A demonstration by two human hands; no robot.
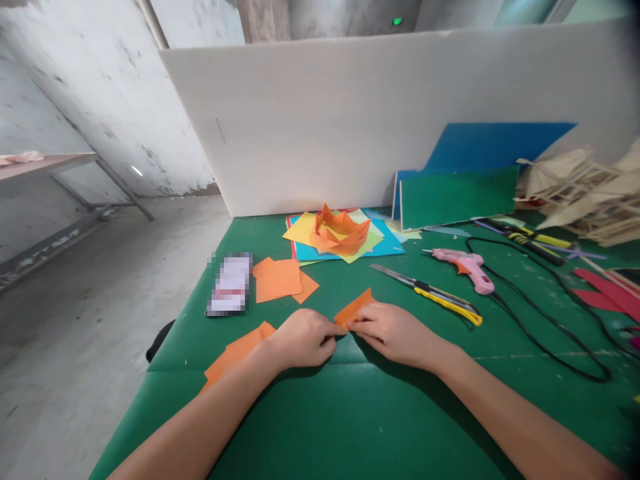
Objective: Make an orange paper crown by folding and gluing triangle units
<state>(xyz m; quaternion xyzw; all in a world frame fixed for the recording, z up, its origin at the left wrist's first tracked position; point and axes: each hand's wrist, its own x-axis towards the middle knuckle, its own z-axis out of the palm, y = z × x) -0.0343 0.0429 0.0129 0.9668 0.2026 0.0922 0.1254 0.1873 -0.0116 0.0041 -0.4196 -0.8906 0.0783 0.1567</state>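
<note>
A small folded piece of orange paper (354,307) lies on the green tabletop between my two hands. My right hand (393,330) holds it from the right, fingers bent and fingertips pressed on its near edge. From the left, the index fingertip of my left hand (309,338) presses on the same edge, while its other fingers are curled in. Loose orange sheets (240,350) lie partly under my left forearm. More orange squares (278,279) sit a little farther off. Behind them, a pointed orange folded paper ring (340,232) rests on a stack of coloured paper (300,230).
A phone (230,285) with a blurred screen lies at the left edge. To the right are a yellow utility knife (440,299) with its blade out and a pink glue gun (465,267) with a black cord. A white board (310,127) stands behind, with green (457,197) and blue panels.
</note>
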